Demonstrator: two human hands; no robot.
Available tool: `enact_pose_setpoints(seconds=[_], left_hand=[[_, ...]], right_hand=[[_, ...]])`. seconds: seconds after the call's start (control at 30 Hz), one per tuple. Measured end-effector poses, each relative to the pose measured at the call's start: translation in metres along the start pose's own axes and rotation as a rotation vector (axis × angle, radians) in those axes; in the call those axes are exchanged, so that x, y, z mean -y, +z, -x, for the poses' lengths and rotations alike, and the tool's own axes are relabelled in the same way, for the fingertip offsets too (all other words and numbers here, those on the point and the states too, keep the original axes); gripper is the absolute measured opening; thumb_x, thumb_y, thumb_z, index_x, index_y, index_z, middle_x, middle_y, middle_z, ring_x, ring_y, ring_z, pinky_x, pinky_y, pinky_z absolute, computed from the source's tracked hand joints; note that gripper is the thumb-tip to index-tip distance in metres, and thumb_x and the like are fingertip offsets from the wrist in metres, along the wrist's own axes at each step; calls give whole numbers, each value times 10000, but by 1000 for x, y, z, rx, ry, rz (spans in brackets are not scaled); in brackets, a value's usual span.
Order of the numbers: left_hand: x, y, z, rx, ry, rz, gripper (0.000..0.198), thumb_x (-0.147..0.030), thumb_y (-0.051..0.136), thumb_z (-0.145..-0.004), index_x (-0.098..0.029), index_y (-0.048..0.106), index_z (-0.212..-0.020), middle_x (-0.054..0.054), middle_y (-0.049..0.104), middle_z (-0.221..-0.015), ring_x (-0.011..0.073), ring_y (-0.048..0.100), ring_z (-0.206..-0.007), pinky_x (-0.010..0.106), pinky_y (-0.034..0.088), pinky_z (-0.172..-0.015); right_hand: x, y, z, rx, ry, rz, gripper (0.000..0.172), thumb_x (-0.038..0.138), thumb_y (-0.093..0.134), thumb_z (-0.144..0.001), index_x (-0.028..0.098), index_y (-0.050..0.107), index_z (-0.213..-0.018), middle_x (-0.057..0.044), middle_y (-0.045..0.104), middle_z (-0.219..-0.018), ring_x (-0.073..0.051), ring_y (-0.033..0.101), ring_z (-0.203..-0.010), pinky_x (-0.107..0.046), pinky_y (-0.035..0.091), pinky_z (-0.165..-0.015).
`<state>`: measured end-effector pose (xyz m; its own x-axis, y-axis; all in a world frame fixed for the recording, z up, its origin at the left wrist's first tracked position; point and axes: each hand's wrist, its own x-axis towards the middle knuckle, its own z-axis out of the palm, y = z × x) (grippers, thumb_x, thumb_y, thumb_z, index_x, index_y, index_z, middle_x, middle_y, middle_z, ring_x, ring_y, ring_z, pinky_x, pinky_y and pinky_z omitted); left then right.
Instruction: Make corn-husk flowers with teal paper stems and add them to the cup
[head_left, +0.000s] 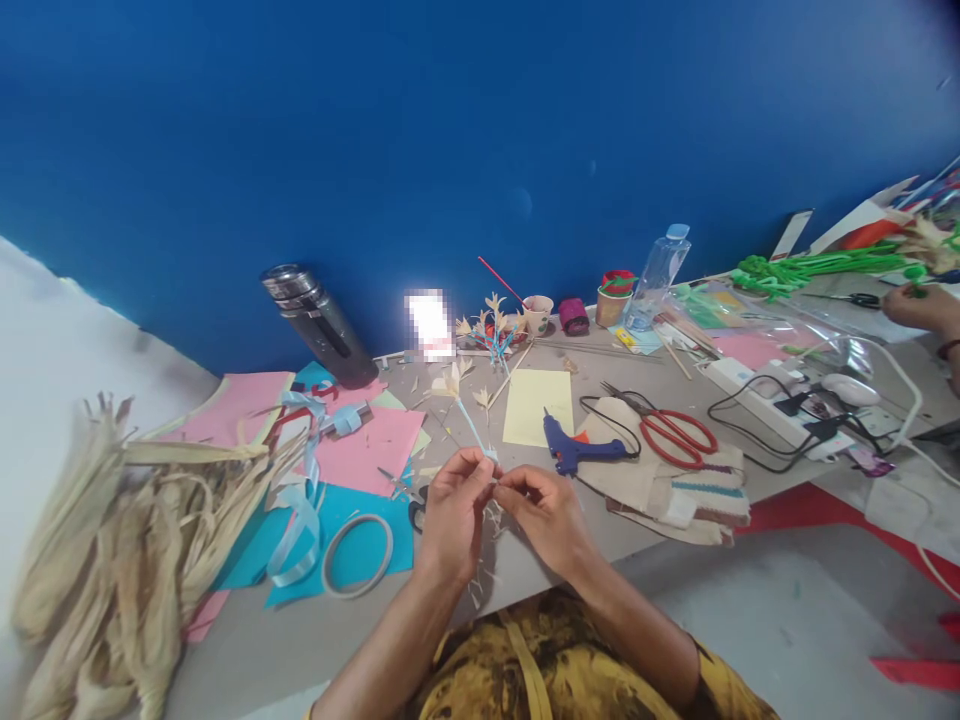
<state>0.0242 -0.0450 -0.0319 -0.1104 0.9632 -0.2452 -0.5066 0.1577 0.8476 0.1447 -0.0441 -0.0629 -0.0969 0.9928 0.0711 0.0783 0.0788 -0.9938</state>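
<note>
Pinching a pale-petalled flower (pixel 454 384) by its light blue stem (pixel 470 425) between thumb and fingers of the left hand (pixel 454 500), to the left of the glue gun (pixel 581 448). Pointing the petals away, beyond the glue gun's level and to its left. Curling the right hand (pixel 551 520) in at the stem's lower end, nearer than the glue gun, with fingertips close against those of the left. Cannot tell whether gripping anything there; too small and covered.

Working over a grey desk (pixel 517 550) with a yellow sheet (pixel 534 405) just left of the glue gun and red-handled scissors (pixel 679 438) to its right, above a beige fabric piece (pixel 690 500). Having, well left of the glue gun, pink paper (pixel 379 445), a tape roll (pixel 328 565), blue ribbon (pixel 304 540) and, furthest out, dried husks (pixel 127 560). Showing, behind the glue gun, a paper cup (pixel 538 315) to the left and a clear bottle (pixel 658 280) to the right. Also showing, far right of the glue gun, a power strip (pixel 757 400) and another person's hand (pixel 922 305) beside green stems (pixel 817 265).
</note>
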Motion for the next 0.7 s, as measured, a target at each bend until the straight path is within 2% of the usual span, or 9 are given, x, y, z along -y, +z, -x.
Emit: enact_pose_setpoints(seconds=[0.1, 0.23, 0.43, 0.6, 0.7], left_hand=[[2, 0, 0, -3, 11, -33, 290, -343, 853, -670, -179, 622, -731, -16, 660, -697, 114, 607, -668, 219, 475, -643], [1, 1, 0, 22, -39, 4, 311, -292, 898, -597, -169, 640, -719, -19, 666, -648, 104, 595, -578, 214, 472, -570], [-4, 0, 0, 166, -136, 15, 252, -275, 864, -637, -170, 643, -699, -20, 638, -556, 118, 557, -437, 252, 470, -461], [-8, -1, 4, 197, -111, -37, 243, -264, 844, -648, -168, 628, -704, -10, 663, -701, 107, 561, -449, 262, 485, -436], [-7, -2, 4, 213, -122, -88, 240, -302, 819, -668, -173, 621, -711, -10, 656, -700, 83, 485, -394, 246, 426, -378]], right_hand=[[0, -2, -1, 43, 74, -117, 249, 372, 685, -798, 155, 681, -675, 17, 563, -579, -100, 425, -531, -223, 336, -498], [-1, -3, 0, 101, 156, -262, 345, 463, 707, -795, 147, 667, -662, 34, 490, -518, -82, 360, -481, -215, 268, -447], [2, -7, 2, 229, 217, -461, 399, 528, 757, -764, 143, 690, -685, -14, 622, -619, -95, 472, -540, -221, 372, -522], [2, -6, 2, 321, 258, -575, 403, 538, 805, -710, 151, 699, -675, -14, 640, -623, -103, 516, -554, -234, 435, -579], [0, -7, 4, 385, 233, -531, 413, 558, 759, -750, 148, 711, -720, -26, 665, -641, -120, 567, -563, -251, 467, -599]])
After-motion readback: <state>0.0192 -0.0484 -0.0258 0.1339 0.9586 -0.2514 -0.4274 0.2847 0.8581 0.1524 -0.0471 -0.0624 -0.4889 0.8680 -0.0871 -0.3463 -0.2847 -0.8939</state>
